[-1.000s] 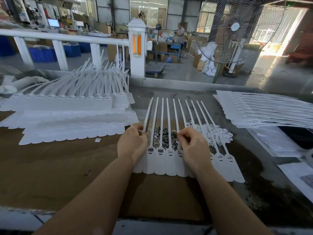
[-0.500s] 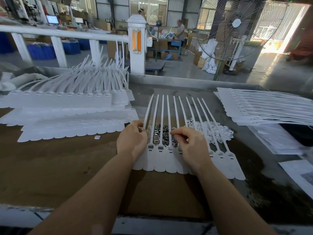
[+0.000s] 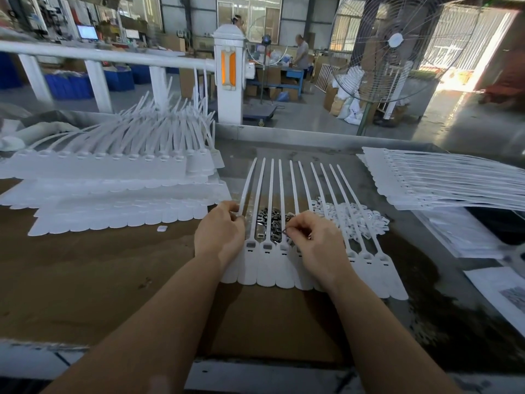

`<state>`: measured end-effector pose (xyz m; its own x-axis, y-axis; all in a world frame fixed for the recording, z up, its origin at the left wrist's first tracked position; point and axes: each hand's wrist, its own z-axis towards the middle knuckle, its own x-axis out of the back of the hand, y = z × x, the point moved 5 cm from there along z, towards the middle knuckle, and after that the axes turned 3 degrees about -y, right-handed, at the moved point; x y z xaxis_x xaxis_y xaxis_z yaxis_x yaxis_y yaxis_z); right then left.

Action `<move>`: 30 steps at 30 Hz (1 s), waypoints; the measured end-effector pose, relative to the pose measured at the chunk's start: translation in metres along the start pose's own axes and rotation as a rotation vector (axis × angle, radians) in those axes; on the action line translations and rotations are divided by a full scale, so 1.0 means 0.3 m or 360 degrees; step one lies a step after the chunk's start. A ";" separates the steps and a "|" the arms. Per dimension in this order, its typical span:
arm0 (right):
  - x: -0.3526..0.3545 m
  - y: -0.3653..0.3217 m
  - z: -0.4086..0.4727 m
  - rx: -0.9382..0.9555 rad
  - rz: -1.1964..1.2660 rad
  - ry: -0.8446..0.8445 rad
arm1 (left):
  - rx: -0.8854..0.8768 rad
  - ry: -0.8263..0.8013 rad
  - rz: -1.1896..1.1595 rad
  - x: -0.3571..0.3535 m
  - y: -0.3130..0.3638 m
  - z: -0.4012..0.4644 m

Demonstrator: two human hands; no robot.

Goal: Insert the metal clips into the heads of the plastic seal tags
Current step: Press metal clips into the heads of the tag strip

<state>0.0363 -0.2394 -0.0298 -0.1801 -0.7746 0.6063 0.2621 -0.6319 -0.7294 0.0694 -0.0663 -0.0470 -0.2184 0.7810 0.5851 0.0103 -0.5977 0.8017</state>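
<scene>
A joined strip of white plastic seal tags [image 3: 267, 268] lies flat on the brown-and-dark work surface [image 3: 93, 280], its flag ends toward the person and its thin tails fanning away. The left hand [image 3: 220, 237] rests on the strip's left end, fingers curled and pinching the leftmost tail near its head. The right hand [image 3: 315, 245] hovers over the middle of the strip with thumb and forefinger pressed together on what looks like a small metal clip [image 3: 285, 230], though it is too small to be sure. The three heads showing between the hands each have a greyish insert; the heads to the right of the right hand look empty. Just beyond the heads, under the tails, sits a loose pile of dark shiny metal clips [image 3: 270, 221], and beside it to the right a heap of small white plastic pieces [image 3: 358, 220]. Stacks of white tag strips [image 3: 113, 177] lie to the left, and another stack of white tags [image 3: 443, 180] sits on the right.
</scene>
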 end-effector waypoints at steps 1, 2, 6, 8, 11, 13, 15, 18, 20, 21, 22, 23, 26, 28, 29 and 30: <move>-0.001 0.000 0.001 -0.0012 -0.0019 -0.0016 | -0.0001 -0.0001 -0.0002 0.000 0.000 0.000; -0.001 -0.001 0.000 -0.0022 -0.0039 -0.0033 | -0.0005 -0.0002 -0.0002 0.001 0.000 -0.001; -0.011 -0.004 0.003 -0.0005 -0.0187 -0.0117 | -0.0038 0.0005 0.0028 0.002 -0.001 0.001; -0.014 -0.001 0.004 0.0012 -0.0225 -0.0126 | -0.0048 0.0010 0.0037 0.001 -0.002 0.002; -0.014 0.002 0.004 0.0014 -0.0219 -0.0142 | -0.0052 0.0010 0.0048 0.000 -0.005 0.002; -0.013 0.001 0.004 0.0019 -0.0211 -0.0154 | -0.0049 0.0016 0.0049 -0.001 -0.004 0.003; -0.014 0.001 0.004 0.0019 -0.0205 -0.0163 | -0.0039 0.0020 0.0033 0.000 -0.005 0.003; -0.017 -0.003 0.002 0.0043 -0.0251 -0.0196 | -0.0045 0.0017 0.0041 0.000 -0.006 0.002; -0.021 -0.007 0.002 0.0099 -0.0340 -0.0227 | -0.0057 0.0017 0.0043 0.000 -0.004 -0.001; -0.023 -0.009 0.001 0.0124 -0.0375 -0.0233 | -0.0065 0.0018 0.0043 0.001 -0.003 -0.001; -0.023 -0.009 0.000 0.0136 -0.0384 -0.0228 | -0.0072 0.0021 0.0042 0.002 -0.003 -0.001; -0.021 -0.009 -0.001 0.0143 -0.0366 -0.0211 | -0.0078 0.0025 0.0041 0.003 -0.002 -0.002; -0.015 -0.011 -0.004 0.0154 -0.0283 -0.0157 | -0.0085 0.0036 0.0059 0.004 -0.004 0.000; -0.014 -0.012 -0.005 0.0147 -0.0245 -0.0157 | -0.0082 0.0037 0.0066 0.003 -0.005 0.000; -0.014 -0.011 -0.005 0.0139 -0.0225 -0.0165 | -0.0078 0.0037 0.0061 0.003 -0.005 0.000; -0.014 -0.011 -0.004 0.0129 -0.0206 -0.0169 | -0.0075 0.0037 0.0057 0.002 -0.006 -0.001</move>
<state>0.0350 -0.2340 -0.0304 -0.1176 -0.6771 0.7265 0.3197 -0.7184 -0.6178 0.0689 -0.0648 -0.0480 -0.2411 0.7550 0.6098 -0.0276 -0.6334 0.7734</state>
